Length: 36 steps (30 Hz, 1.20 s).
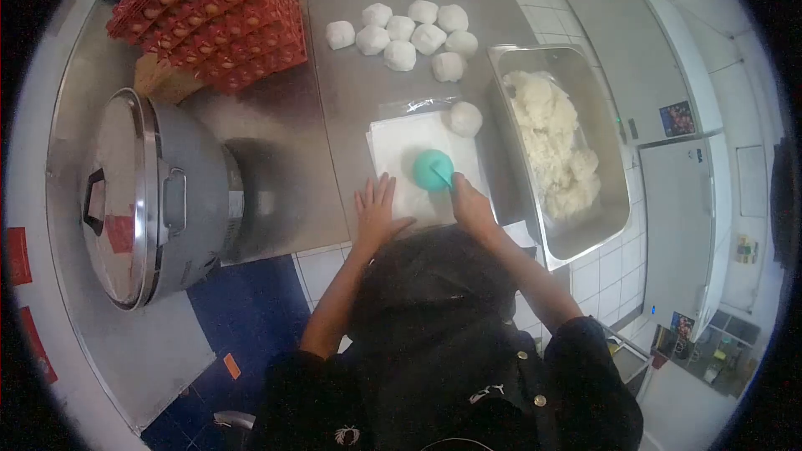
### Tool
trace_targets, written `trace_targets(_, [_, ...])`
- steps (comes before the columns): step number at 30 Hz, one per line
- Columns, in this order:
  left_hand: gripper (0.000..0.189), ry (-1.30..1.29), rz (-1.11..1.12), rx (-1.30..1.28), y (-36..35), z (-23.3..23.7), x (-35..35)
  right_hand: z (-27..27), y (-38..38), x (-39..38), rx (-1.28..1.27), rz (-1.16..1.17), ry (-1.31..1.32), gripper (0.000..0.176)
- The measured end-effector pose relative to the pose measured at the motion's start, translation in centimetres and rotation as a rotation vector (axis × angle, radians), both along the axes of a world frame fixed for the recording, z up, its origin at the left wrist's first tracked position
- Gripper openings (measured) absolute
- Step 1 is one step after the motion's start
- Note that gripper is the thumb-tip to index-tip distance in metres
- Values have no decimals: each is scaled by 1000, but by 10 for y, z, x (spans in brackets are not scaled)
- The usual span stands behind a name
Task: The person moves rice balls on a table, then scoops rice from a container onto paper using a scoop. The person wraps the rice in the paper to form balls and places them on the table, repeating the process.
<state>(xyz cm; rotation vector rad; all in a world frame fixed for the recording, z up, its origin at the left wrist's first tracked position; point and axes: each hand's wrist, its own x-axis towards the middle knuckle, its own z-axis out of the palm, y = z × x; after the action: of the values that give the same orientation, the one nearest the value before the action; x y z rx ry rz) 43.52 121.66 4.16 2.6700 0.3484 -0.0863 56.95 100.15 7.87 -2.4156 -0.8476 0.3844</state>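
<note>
My right hand (474, 210) is closed around the handle of a teal scoop (433, 169), whose round head is over a stack of white paper sheets (393, 138). Whether anything lies under that head is hidden. Fingers spread, my left hand (378, 213) rests flat on the near left part of the sheets. A single white ball of rice (464, 119) sits at the far right corner of the paper. Several more white balls, apparently wrapped, stand grouped on the steel table beyond, including one wrapped ball (399, 55).
A deep steel pan (614, 192) with a mound of cooked rice (543, 117) stands to the right. On the left are a large lidded steel pot (188, 200) and a tall stack of red egg trays (225, 25). The steel table (342, 108) spans the middle.
</note>
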Motion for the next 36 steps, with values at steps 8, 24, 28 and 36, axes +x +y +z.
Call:
trace_targets(8, [56,-204,-327,-27,3,-8,-21,103,-119,40,190,-738,-121,36])
trace_targets(24, [21,-21,-115,-608,30,25,8,18,-27,14,121,269,-63,35])
trace_targets(28, [23,-100,144,-659,31,26,22,17,-21,45,144,255,234,17])
trace_targets(36, [31,-165,343,-600,38,-1,44,5,6,72,252,101,352,15])
